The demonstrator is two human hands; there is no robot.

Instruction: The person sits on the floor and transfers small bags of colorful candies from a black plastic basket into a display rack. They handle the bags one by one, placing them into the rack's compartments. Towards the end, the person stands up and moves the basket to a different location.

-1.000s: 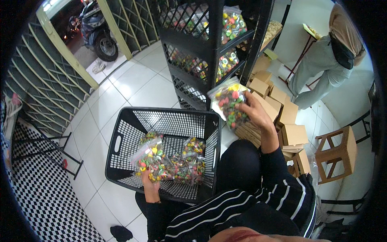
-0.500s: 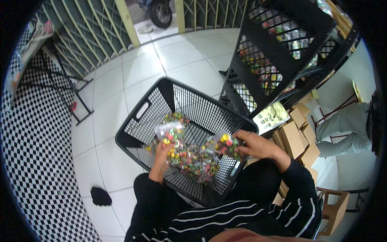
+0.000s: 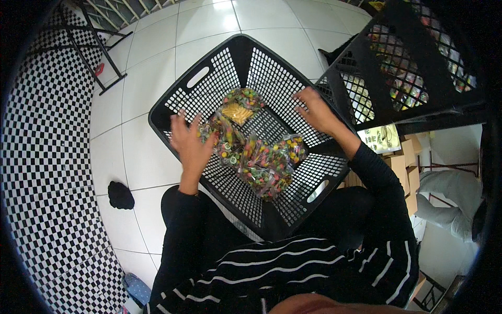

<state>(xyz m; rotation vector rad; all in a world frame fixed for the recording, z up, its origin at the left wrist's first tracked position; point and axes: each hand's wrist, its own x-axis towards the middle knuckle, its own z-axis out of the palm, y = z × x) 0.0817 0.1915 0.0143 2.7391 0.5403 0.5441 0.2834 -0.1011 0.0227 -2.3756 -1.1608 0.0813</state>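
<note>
Holding nothing, fingers splayed, the left hand [image 3: 192,144] and right hand [image 3: 318,113] could tip the black basket [image 3: 240,60] by knocking its rim, spilling the colourful bags [image 3: 265,166].

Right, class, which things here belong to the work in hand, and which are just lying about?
In the work:
Black basket
Bags of colourful pieces inside it
Bag of yellow pieces, also inside
Left hand and right hand, open

Seemingly just about:
Black crumpled thing on the floor
Checkered covering
Cardboard boxes
</note>
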